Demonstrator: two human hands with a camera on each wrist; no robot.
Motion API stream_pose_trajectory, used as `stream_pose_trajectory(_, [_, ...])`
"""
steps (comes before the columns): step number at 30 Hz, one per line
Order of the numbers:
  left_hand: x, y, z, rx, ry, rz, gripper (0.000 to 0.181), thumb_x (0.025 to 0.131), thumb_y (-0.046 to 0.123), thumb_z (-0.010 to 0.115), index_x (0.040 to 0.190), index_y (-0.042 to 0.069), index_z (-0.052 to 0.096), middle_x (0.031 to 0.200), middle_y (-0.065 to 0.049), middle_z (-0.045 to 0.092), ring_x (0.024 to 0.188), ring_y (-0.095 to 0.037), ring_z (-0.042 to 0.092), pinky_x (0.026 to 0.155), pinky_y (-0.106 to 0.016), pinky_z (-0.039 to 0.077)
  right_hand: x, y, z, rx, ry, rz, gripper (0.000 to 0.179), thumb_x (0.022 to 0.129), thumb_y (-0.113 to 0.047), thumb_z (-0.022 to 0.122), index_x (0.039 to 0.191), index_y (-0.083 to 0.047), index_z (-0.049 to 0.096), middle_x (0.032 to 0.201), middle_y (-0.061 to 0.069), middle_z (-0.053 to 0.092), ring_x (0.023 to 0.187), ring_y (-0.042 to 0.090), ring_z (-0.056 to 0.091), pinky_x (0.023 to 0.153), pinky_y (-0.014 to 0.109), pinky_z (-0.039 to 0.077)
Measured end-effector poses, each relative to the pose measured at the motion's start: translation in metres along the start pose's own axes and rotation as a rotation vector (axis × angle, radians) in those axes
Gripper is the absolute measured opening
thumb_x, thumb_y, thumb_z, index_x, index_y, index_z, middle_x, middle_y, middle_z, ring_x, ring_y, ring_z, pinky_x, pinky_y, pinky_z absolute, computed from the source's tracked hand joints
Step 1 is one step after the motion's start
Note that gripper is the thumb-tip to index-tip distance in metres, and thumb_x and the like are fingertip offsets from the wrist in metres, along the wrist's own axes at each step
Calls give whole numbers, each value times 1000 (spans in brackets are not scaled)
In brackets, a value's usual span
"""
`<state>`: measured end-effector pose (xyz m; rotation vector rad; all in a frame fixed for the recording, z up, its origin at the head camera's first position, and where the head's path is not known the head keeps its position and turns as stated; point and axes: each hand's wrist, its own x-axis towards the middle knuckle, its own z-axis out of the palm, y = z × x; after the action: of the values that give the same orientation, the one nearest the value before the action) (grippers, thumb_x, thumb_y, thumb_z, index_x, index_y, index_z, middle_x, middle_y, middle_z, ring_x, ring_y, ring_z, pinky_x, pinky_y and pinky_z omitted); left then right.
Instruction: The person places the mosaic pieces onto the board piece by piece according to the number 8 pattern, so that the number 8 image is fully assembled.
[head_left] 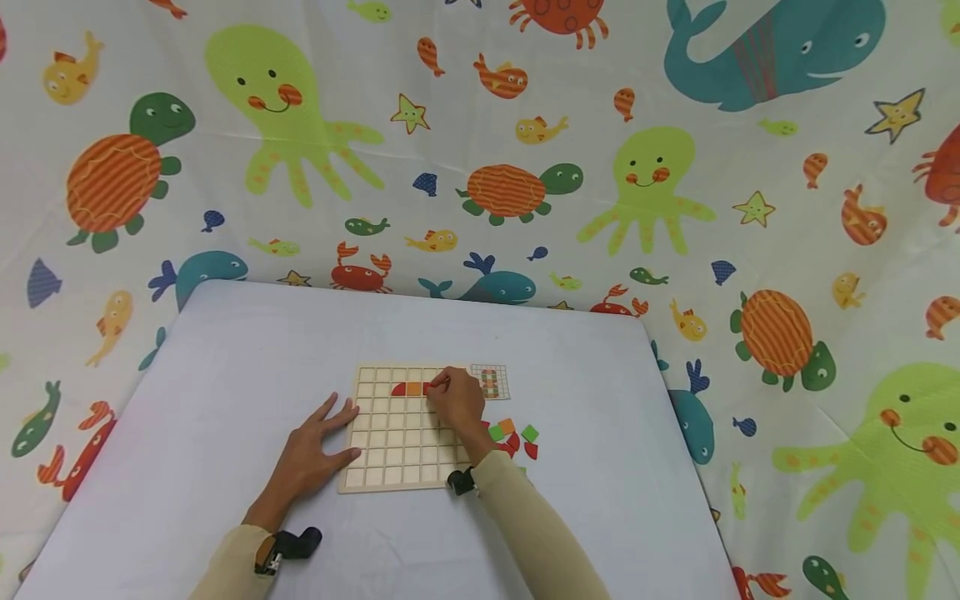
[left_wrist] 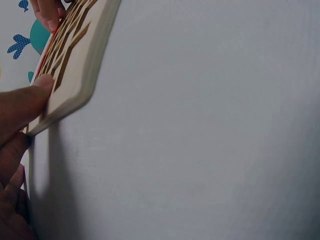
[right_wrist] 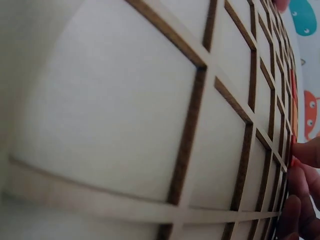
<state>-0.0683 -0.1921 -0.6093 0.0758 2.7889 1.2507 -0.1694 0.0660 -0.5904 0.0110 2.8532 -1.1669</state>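
A wooden grid board (head_left: 393,456) lies on the table. In one of its upper rows sit a red piece with a curved side (head_left: 399,389) and an orange square (head_left: 413,388), next to each other. My right hand (head_left: 459,406) pinches another red piece (head_left: 427,388) at the cell just right of the orange square; the fingers hide most of it. At the board's left edge my left hand (head_left: 303,456) rests with fingers spread, its thumb (left_wrist: 44,84) touching the board's edge in the left wrist view.
Right of the board lie several loose pieces, among them a green square (head_left: 530,432), an orange square (head_left: 506,426) and a red curved piece (head_left: 531,451). A gridded pattern card (head_left: 502,384) lies beyond them, partly behind the right hand. A sea-animal curtain (head_left: 420,275) hangs behind the white table (head_left: 600,500).
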Motion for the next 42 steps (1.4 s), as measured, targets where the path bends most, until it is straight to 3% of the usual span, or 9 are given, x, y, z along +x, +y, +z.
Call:
stream_pose_trajectory(11, [0,-1,1,9,-2,-6,77,86,21,88,154,10,55,173,-27,28,155,-57,32,121,-73,33,-3,1,-13,70,-11,-12,11,92,-25,82,98,-18,77,80,-3,74,68,9,64,56,26,46])
stream_pose_trajectory(18, [1,-1,1,13,-3,-3,77,86,22,88,154,10,55,173,-27,28,154,-58,32,121,-73,33,-2,27,-45,162,-13,-68,15,95,-27,82,105,-16,78,83,1,73,75,12,65,60,26,53])
stream_pose_trajectory(23, [2,-3,1,18,-5,-10,77,86,22,88,155,11,55,173,-27,28,155,-58,32,121,-73,33,-6,45,-70,207,6,-31,13,95,-23,81,105,-16,78,85,0,71,78,15,60,64,24,51])
stream_pose_trajectory(33, [3,-2,1,21,-7,-9,76,86,22,88,153,10,56,172,-27,29,153,-59,33,120,-73,33,-19,72,-96,164,16,79,15,93,-24,83,106,-17,79,85,1,68,76,19,58,61,25,51])
stream_pose_trajectory(42, [3,-2,1,15,-9,-11,76,86,22,88,154,10,55,173,-27,28,154,-58,32,121,-73,32,-30,82,-96,91,-99,79,10,90,-22,87,98,-20,80,90,1,70,80,18,57,62,24,49])
